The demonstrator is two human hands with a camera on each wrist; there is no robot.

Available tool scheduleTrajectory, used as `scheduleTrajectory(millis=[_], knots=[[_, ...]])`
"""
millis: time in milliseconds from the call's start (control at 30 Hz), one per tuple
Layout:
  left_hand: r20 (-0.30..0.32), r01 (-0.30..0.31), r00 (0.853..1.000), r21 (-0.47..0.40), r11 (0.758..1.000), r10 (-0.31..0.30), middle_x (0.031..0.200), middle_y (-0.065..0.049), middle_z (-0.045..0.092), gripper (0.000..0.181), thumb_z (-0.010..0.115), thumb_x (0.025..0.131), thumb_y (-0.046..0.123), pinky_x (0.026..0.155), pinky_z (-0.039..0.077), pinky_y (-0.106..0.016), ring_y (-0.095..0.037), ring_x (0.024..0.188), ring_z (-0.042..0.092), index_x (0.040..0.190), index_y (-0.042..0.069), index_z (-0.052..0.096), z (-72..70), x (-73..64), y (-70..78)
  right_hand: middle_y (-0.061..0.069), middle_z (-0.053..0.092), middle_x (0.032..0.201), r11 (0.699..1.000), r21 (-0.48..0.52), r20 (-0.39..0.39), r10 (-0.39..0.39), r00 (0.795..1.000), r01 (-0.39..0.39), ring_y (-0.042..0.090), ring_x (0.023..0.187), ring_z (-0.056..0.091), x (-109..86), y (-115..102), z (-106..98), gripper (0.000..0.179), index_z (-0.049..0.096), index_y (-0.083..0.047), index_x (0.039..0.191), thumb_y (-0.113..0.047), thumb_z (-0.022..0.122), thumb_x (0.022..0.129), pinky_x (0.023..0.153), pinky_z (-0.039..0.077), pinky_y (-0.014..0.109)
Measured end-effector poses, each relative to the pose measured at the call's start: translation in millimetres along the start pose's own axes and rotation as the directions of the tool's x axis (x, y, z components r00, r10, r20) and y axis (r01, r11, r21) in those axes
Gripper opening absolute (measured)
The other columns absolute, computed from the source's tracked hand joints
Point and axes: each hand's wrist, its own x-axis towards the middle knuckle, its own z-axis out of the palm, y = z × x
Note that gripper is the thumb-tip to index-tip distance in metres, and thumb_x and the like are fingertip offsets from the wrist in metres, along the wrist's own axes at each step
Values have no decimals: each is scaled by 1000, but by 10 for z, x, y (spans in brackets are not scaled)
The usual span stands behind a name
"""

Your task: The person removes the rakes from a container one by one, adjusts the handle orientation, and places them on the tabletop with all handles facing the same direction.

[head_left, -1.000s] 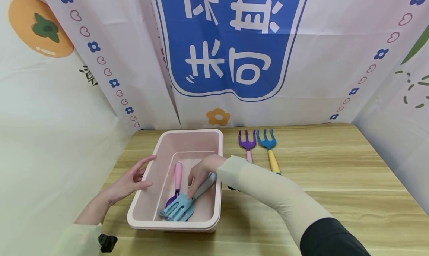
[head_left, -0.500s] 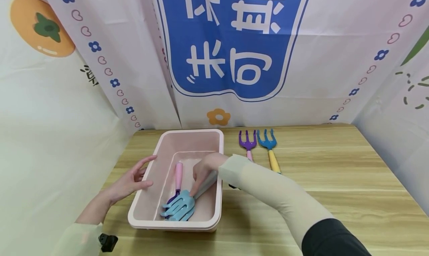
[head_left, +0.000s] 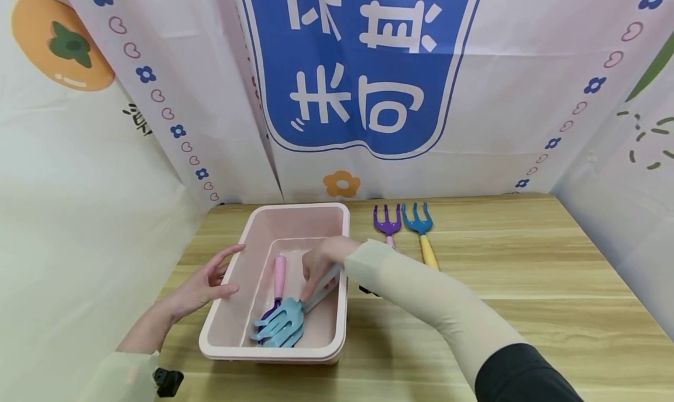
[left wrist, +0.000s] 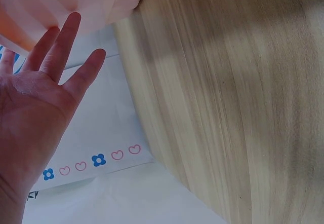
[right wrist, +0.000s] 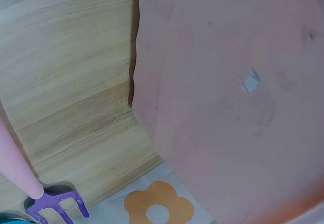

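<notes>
A sleeve (head_left: pixel 437 294) part-hides a purple fork (head_left: pixel 388 226) beside the bin (head_left: pixel 274 353), right grip (head_left: pixel 320 266) clasping a pale-blue fork (head_left: pixel 284 320) inside, left grip (head_left: pixel 202 286) splayed at its rim.

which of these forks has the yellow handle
The blue fork on the table, beside the purple fork. Its handle is yellow; the purple fork's is pink, and the light blue fork in the bin has a pale grayish one.

Two hands (head_left: pixel 201 286) (head_left: pixel 319 264), one bin (head_left: pixel 300 220) and one table (head_left: pixel 516 273) are seen. Two forks (head_left: pixel 388 228) (head_left: pixel 419 225) are counted outside the bin; inside, one pink-handled tool (head_left: pixel 279 277) and at least one pale-blue fork (head_left: pixel 287 318).
</notes>
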Motion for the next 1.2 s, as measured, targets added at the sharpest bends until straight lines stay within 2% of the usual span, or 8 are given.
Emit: scheduleTrajectory(millis=[233, 467, 733, 933, 1067, 1200], knots=[[-11, 17, 1000, 19, 1000, -16, 145, -37, 33, 76, 61, 96, 10, 82, 54, -44, -45, 114, 53, 155, 18, 15, 0, -8, -3, -4, 65, 68, 997, -21, -61, -70, 996, 69, 7, 63, 55, -30, -11, -4, 27, 74, -17, 80, -43, 72, 86, 57, 41, 19], [-13, 14, 1000, 11, 1000, -14, 143, -37, 35, 75, 61, 96, 9, 81, 55, -43, -43, 112, 55, 155, 19, 16, 2, -8, -11, -3, 66, 73, 995, 32, -88, -96, 991, 100, 10, 66, 61, -53, -18, 2, 17, 74, -17, 80, -32, 74, 87, 60, 45, 21], [6, -36, 999, 6, 999, 36, 141, -39, 36, 75, 59, 96, 6, 80, 55, -39, -44, 111, 54, 155, 16, 14, -2, 0, 2, -3, 62, 68, 983, 62, -110, -165, 980, 173, 12, 63, 58, -113, -5, -58, 15, 73, -12, 78, -23, 74, 88, 56, 43, 20], [13, -44, 999, -4, 999, 44, 141, -39, 36, 75, 58, 96, 5, 80, 54, -38, -46, 113, 53, 155, 16, 13, 0, -7, 13, -1, 59, 67, 967, 136, -118, -202, 972, 217, 12, 62, 54, -227, 26, -146, 16, 73, -5, 84, -20, 72, 90, 60, 45, 24], [14, -43, 999, -11, 999, 43, 141, -39, 35, 74, 58, 96, 5, 80, 55, -40, -45, 112, 54, 155, 17, 14, -6, -3, 0, 1, 63, 73, 964, 128, -132, -215, 968, 232, 15, 64, 57, -317, 47, -219, 17, 72, -6, 87, -22, 70, 91, 63, 50, 26], [21, -49, 999, -25, 998, 50, 141, -40, 36, 75, 58, 96, 5, 80, 54, -39, -43, 112, 54, 155, 18, 14, -8, 6, -21, 5, 66, 78, 959, 102, -139, -248, 959, 263, 21, 69, 62, -399, 59, -302, 20, 72, -3, 91, -23, 68, 93, 61, 49, 25]])
